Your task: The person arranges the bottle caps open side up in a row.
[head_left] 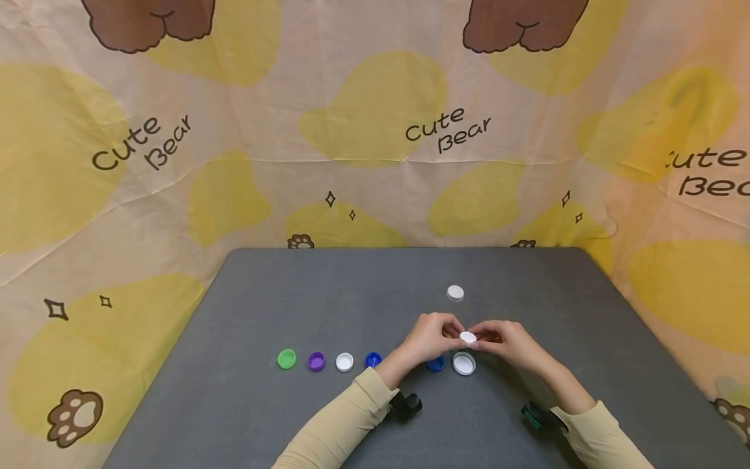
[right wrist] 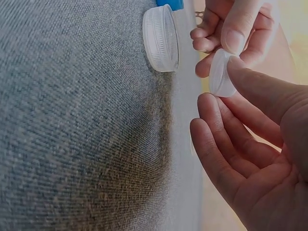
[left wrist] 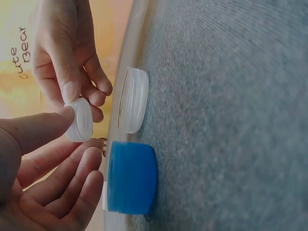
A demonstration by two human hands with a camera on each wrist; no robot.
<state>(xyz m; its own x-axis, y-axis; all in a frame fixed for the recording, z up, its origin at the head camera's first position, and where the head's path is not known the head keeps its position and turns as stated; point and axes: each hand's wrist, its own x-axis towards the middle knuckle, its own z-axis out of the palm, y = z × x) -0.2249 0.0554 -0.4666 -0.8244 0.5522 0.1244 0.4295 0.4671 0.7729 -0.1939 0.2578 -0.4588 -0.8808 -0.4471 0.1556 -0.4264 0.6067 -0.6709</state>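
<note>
A small white bottle cap (head_left: pixel 467 337) is held above the table between both hands. My left hand (head_left: pixel 430 337) pinches its left side between thumb and fingers, and my right hand (head_left: pixel 511 343) pinches the opposite side. Both wrist views show the thumbs on the near face of the cap (left wrist: pixel 83 121), its ridged rim in sight. Just below the hands a larger white cap (head_left: pixel 464 364) lies hollow side up. Beside it, close to the left wrist, is a blue cap (head_left: pixel 435 365), partly covered in the head view.
Further left in the row lie a green cap (head_left: pixel 286 359), a purple cap (head_left: pixel 316 361), a white cap (head_left: pixel 344 362) and another blue cap (head_left: pixel 372 359) near the left forearm. Beyond the hands lies one more white cap (head_left: pixel 455 293) on the grey table (head_left: pixel 328 293). Printed cloth hangs behind.
</note>
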